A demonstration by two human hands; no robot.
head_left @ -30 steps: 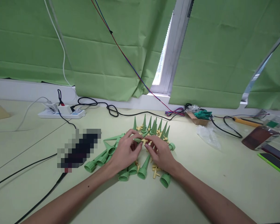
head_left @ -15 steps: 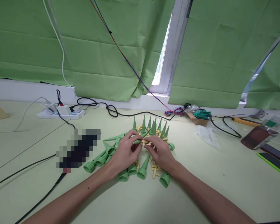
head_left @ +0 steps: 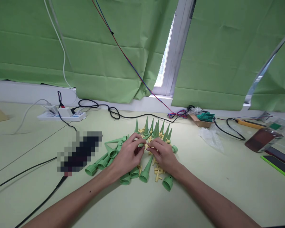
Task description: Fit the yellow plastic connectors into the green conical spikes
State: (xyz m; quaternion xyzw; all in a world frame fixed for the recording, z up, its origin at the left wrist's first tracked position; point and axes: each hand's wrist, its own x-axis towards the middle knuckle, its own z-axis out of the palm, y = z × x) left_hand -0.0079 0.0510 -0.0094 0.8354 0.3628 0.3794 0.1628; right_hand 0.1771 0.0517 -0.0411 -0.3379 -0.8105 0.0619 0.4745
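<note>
Two small parts are in your grasp: your left hand pinches a green cone, and your right hand pinches a yellow fitting. Your hands are near to each other, with the fingertips almost meeting, just above the middle of the pile. Whether the cone and the fitting are already joined, I cannot tell, because your fingers cover the place where they meet.

From here, I think the main danger is a slip. Both parts are small, so if you push at a crooked angle, the fitting could turn in the fingers and drop among the loose yellow fittings, where it would be hard to recognise. Too much force could perhaps also bend or crack its thin arm.

Please mind also your knuckles: the upright cones stand just behind them, and a sudden push forward could knock some over. Your right wrist is near a loose cone, which could roll on the surface if you brush it.
</note>
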